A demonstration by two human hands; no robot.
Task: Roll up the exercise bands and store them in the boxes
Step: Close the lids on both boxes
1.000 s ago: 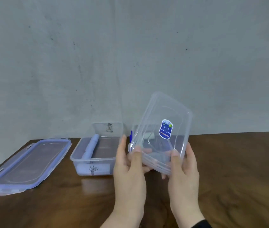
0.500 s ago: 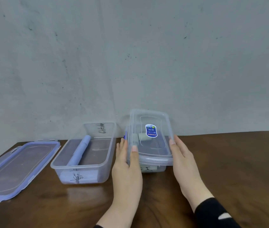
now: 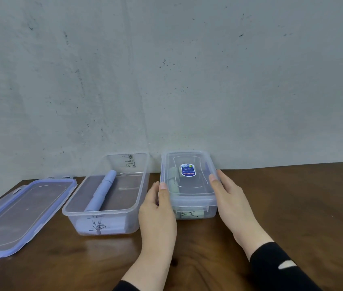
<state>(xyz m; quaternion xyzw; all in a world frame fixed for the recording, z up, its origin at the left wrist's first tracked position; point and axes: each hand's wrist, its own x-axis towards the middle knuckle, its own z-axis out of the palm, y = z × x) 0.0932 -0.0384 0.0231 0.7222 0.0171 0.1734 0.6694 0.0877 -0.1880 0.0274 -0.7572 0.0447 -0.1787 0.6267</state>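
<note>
- Left hand (image 3: 158, 208) and right hand (image 3: 232, 198), fingers straight, flank the lidded box (image 3: 189, 185).
- Box's long axis runs straight away between them.
- Open box (image 3: 105, 211) with rolled band (image 3: 101, 192) sits just beside the left hand.

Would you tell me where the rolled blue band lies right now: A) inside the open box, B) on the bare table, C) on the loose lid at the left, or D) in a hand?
A: the rolled blue band lies inside the open box, left of both hands.
</note>
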